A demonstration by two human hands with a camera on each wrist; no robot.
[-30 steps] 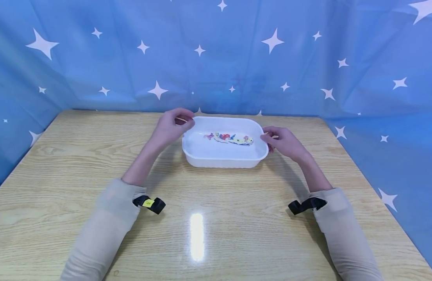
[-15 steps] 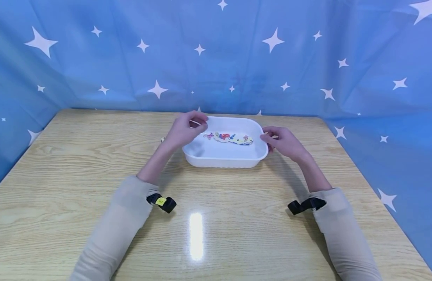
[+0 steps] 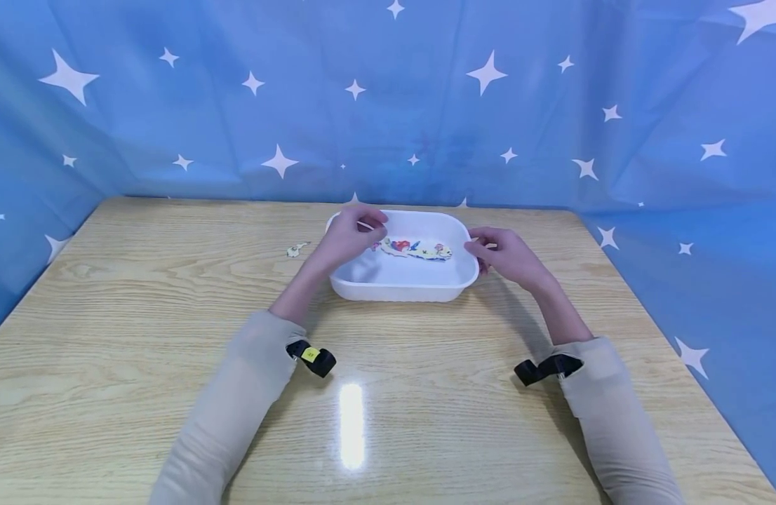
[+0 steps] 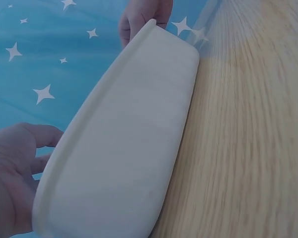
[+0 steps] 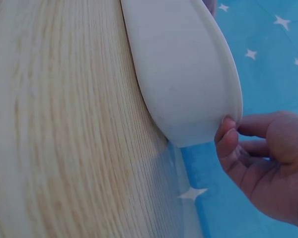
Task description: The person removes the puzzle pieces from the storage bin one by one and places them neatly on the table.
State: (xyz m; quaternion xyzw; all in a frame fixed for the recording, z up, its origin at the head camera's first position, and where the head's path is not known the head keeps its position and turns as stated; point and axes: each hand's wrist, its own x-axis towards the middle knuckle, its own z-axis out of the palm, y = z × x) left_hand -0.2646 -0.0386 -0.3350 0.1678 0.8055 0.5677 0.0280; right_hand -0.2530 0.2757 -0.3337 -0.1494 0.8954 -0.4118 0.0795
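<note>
Because the white tray (image 3: 400, 294) looks like thin moulded plastic, we judge it light, fairly stiff and apt to slide on the wooden tabletop (image 3: 142, 386), with its rolled rim the best place to hold. It sits at the far middle of the table, with colourful flat cutouts (image 3: 419, 251) on its floor; these seem feather-light, bendable and easily creased, so we would lift them by an edge. Our right hand (image 3: 514, 256) pinches the rim at the right end, thumb above and fingers below. Our left hand (image 3: 350, 235) hangs over the tray's left part, its thumb and forefinger narrowly parted, and we see nothing between them. Left of the tray, a small pale cutout (image 3: 295, 250) lies on the tabletop.
</note>
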